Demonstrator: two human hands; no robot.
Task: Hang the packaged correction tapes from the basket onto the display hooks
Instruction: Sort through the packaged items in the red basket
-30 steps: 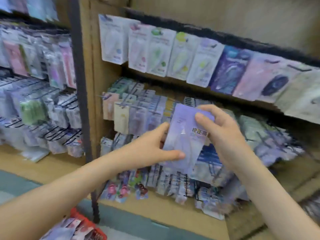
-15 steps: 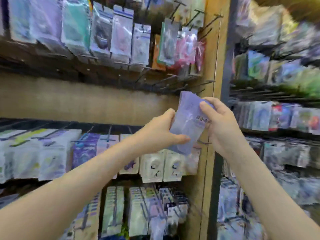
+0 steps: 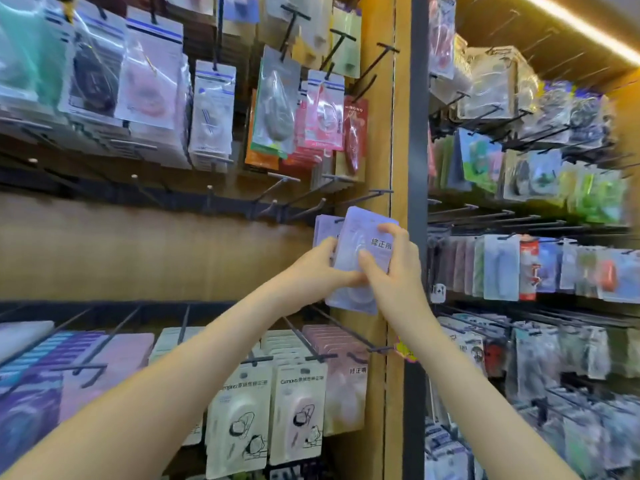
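Both my hands hold a small stack of lilac packaged correction tapes (image 3: 356,233) in front of the wooden display wall. My left hand (image 3: 322,268) grips the stack from the left and behind. My right hand (image 3: 394,261) pinches the front pack, thumb on its face and fingers over its right edge. Just above the stack a row of bare black display hooks (image 3: 304,199) juts out of the rail. The basket is out of view.
Hooks above carry hanging packs (image 3: 211,109) of other tapes. Below, white and pink packs (image 3: 298,414) fill the lower hooks. A wooden post (image 3: 394,133) and a dark upright (image 3: 417,150) split this bay from the crowded right bay (image 3: 519,265).
The view swung from the lower shelves up to the bare hook row. My hands rose with the lilac packs, and the front pack is now fanned apart from the ones behind.
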